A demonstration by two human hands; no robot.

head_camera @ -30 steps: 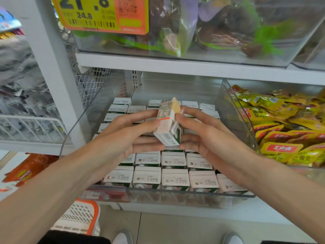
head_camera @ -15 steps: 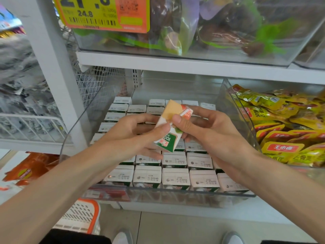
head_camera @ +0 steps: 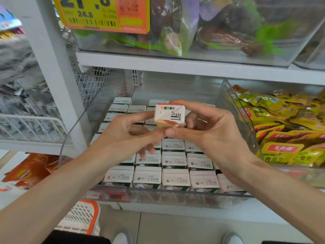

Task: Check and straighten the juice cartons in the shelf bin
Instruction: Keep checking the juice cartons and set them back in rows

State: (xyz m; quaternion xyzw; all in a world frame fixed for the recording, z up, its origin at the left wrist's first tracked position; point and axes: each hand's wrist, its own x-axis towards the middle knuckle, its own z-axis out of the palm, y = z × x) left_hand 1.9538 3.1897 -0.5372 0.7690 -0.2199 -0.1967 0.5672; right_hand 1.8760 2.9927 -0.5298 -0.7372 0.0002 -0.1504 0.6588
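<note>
**Left hand [head_camera: 121, 140], right hand [head_camera: 216, 138] pinch one juice carton [head_camera: 169, 114]**

Held above the bin [head_camera: 175, 195], end-on to me: folded white-orange face, barcode. Beneath, other cartons [head_camera: 174, 180] stand upright in rows, partly hidden by the hands. Yellow packets [head_camera: 284, 138] lie farther right.

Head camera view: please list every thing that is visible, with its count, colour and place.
held carton: one, white and orange, above the bin, between both hands
juice cartons: many, white tops, in rows in the bin
shelf bin: one, clear, middle shelf
snack packets: many, yellow and red, right-hand bin
price label: one, yellow and orange, top left
bagged goods: several, dark and green, upper bin
basket: one, white with orange rim, lower left
shoes: two, pale, bottom edge
left hand: one, pinches the held carton
right hand: one, grips the held carton
</note>
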